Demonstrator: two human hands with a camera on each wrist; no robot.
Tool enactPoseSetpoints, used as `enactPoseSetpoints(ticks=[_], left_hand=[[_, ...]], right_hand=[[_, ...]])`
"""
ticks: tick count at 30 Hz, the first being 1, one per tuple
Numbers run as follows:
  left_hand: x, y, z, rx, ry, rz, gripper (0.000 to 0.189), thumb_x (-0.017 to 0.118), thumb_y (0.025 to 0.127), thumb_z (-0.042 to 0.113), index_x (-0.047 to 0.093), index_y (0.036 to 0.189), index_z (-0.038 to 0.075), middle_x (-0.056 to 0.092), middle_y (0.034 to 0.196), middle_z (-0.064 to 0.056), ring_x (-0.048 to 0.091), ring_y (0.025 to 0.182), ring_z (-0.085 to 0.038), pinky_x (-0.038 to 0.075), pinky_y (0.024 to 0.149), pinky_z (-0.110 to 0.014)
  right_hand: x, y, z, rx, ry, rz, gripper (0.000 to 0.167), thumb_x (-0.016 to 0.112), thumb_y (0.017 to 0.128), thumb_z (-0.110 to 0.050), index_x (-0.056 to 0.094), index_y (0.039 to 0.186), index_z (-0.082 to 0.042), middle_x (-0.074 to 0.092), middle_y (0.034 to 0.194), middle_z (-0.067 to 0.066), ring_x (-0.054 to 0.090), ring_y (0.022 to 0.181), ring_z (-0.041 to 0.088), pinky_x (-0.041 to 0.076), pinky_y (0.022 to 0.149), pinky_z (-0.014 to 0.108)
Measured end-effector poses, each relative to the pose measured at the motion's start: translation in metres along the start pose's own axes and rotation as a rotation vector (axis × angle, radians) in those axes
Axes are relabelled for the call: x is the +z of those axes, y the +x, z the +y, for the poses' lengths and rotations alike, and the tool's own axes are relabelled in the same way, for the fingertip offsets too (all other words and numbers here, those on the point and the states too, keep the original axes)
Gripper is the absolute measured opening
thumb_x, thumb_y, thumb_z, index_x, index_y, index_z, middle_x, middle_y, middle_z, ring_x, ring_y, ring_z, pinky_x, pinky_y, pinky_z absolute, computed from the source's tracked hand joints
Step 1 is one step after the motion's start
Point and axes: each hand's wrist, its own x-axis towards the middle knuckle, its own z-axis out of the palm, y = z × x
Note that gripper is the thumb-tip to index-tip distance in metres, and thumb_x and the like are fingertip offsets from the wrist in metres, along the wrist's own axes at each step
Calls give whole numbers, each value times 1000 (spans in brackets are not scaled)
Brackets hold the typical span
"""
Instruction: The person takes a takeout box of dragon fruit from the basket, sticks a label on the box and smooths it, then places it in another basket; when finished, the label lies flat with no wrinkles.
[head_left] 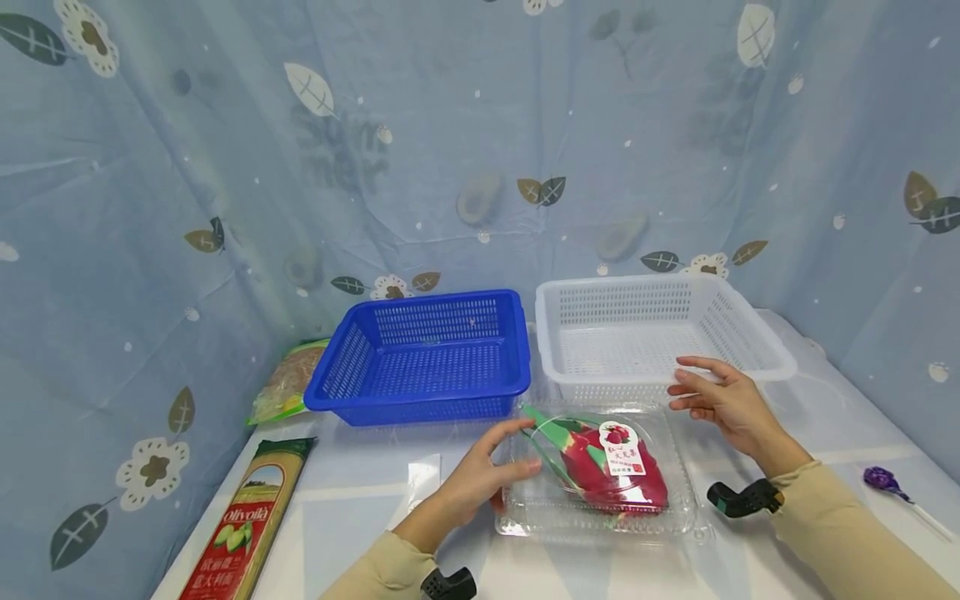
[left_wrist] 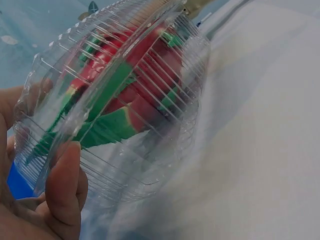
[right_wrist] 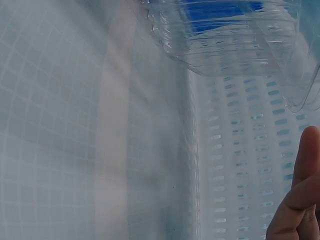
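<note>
A clear plastic clamshell box (head_left: 517, 521) stands on the table, with a red and green dragon fruit (head_left: 600, 467) inside and a white label (head_left: 621, 448) on its lid. My left hand (head_left: 474, 479) grips the box at its left side; in the left wrist view the thumb (left_wrist: 64, 182) lies on the near side and other fingers are behind the plastic. My right hand (head_left: 723, 408) hovers apart from the box at its right, fingers loosely bent and holding nothing, in front of the white basket (head_left: 558, 367). The right wrist view shows part of that hand (right_wrist: 300, 200) beside the box's corner.
A blue basket (head_left: 427, 408) stands behind the box to the left. Along the left side lie a pasta packet (head_left: 243, 525) and a green-edged bag (head_left: 288, 383). A clear strip (head_left: 423, 479) is near my left hand. A purple lollipop (head_left: 885, 481) lies far right.
</note>
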Motion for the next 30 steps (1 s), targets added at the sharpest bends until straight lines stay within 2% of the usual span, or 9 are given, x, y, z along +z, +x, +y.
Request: enactPoseSetpoints(ticks=[6, 11, 13, 15, 17, 19, 22, 23, 30], left_hand=[[1, 1, -5, 4, -69, -12, 59, 77, 85, 20, 54, 139, 27, 26, 160, -12, 42, 39, -6, 40, 35, -21], [4, 3, -10, 26, -171, -10, 59, 75, 84, 14, 53, 138, 22, 23, 159, -12, 43, 45, -2, 37, 35, -17], [5, 3, -11, 33, -208, -2, 59, 75, 84, 13, 53, 138, 20, 38, 147, -11, 44, 46, -2, 37, 34, -17], [7, 2, -13, 39, -241, 10, 57, 75, 83, 12, 53, 136, 16, 57, 122, -6, 45, 44, -2, 37, 34, -18], [9, 1, -14, 54, -266, 13, 56, 74, 84, 11, 51, 135, 10, 62, 100, 4, 49, 44, -2, 39, 35, -18], [10, -1, -15, 67, -288, 10, 55, 73, 84, 10, 48, 133, 5, 64, 76, 8, 52, 45, -3, 40, 35, -19], [12, -3, -15, 87, -307, -4, 53, 71, 86, 9, 43, 130, 0, 67, 72, 13, 57, 48, -3, 42, 37, -18], [13, -4, -15, 88, -312, 1, 52, 71, 86, 9, 43, 129, 1, 66, 64, 10, 54, 46, -3, 40, 35, -18], [15, -6, -16, 129, -306, 40, 44, 70, 86, 7, 44, 121, 0, 57, 61, 14, 42, 42, 3, 36, 35, -15]], right_hand=[[-1, -1, 1, -4, -8, -8, 23, 61, 98, -18, 60, 116, -33, 77, 86, -4, 74, 73, 11, 55, 57, 20], [0, 0, 1, -13, -20, -3, 23, 61, 98, -18, 59, 117, -33, 77, 85, -4, 74, 73, 10, 55, 58, 20], [0, 0, 0, -15, -21, -2, 23, 61, 98, -18, 59, 117, -32, 77, 85, -5, 74, 73, 10, 55, 58, 20], [0, 0, 0, -15, -22, -2, 23, 61, 98, -18, 59, 117, -32, 77, 85, -5, 74, 73, 10, 55, 58, 20], [0, 0, 0, -13, -23, -1, 23, 61, 98, -19, 58, 117, -32, 77, 85, -5, 74, 73, 10, 56, 58, 21], [0, 0, 0, -9, -22, 0, 23, 61, 98, -19, 59, 116, -33, 77, 85, -5, 74, 73, 11, 56, 58, 21], [-1, 1, 0, -2, -22, 0, 23, 61, 98, -19, 59, 116, -33, 77, 85, -5, 74, 73, 10, 56, 58, 21], [-1, 1, 0, 0, -22, 0, 23, 61, 98, -19, 59, 116, -33, 77, 85, -5, 74, 73, 10, 56, 58, 21], [0, 0, -1, 11, -24, 1, 22, 62, 98, -19, 59, 115, -33, 77, 85, -5, 74, 73, 10, 56, 59, 20]])
